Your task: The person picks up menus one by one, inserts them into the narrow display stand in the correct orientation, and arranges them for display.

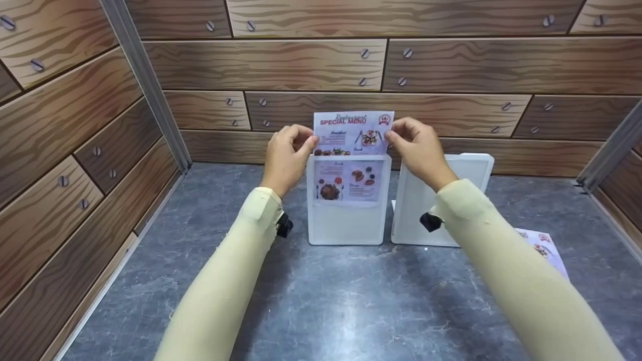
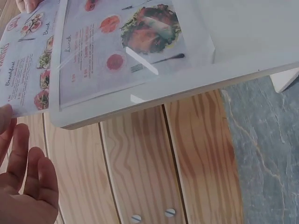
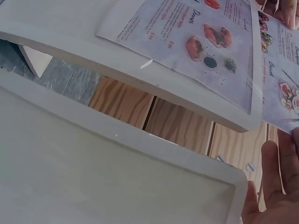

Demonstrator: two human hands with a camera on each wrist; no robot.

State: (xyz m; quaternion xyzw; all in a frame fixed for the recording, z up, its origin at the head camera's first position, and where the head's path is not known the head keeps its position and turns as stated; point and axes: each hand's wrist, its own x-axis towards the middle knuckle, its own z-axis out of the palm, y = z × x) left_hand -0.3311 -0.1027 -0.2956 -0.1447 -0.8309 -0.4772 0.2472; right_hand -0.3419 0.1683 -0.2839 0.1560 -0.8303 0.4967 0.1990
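Observation:
A printed menu sheet [image 1: 351,131] stands partly inside a white upright menu holder [image 1: 346,225], its top part sticking out above the frame. My left hand [image 1: 287,156] pinches the sheet's left edge between thumb and fingers. On the opposite edge my right hand [image 1: 417,150] pinches it the same way. Through the clear front, the sheet's lower end shows roughly halfway down the holder. In the left wrist view the left hand [image 2: 25,177] is at the sheet's edge, just beyond the frame's rim. The right wrist view shows the right hand [image 3: 280,186] there too.
A second white holder [image 1: 411,210] stands upright close on the right, partly behind my right forearm. Another menu sheet [image 1: 544,248] lies on the grey marbled table [image 1: 321,301], partly under that arm's outline. Wood-patterned walls [image 1: 311,65] enclose the back and sides.

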